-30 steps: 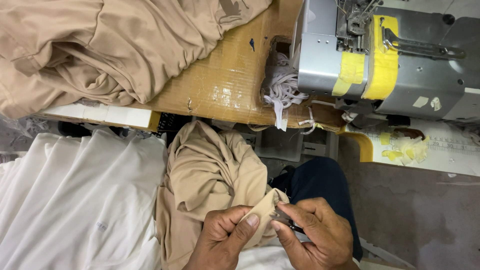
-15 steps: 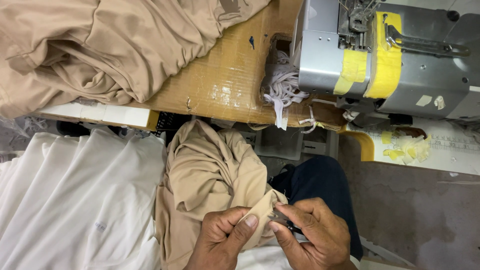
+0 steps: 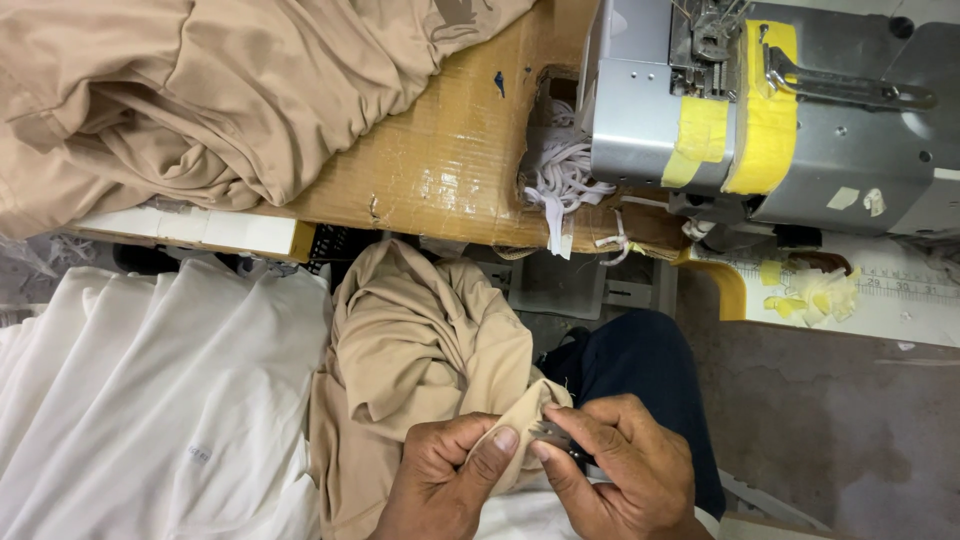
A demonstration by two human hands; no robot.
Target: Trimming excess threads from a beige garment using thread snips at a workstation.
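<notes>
Our left hand (image 3: 445, 485) pinches a fold of the tan cloth (image 3: 420, 360), which lies in our lap, thumb pressed on top. Our right hand (image 3: 620, 480) clenches small metal snips (image 3: 553, 436), their tips touching the fold just beside the left thumb. Left of both grips lies white cloth (image 3: 150, 400); above them stands the desk (image 3: 450, 170) with a sewing machine (image 3: 770, 100).

Beige garment (image 3: 420, 350); white fabric (image 3: 150, 400); grey sewing machine (image 3: 850, 130), yellow tape (image 3: 765, 110); navy trousers (image 3: 640, 365).
</notes>
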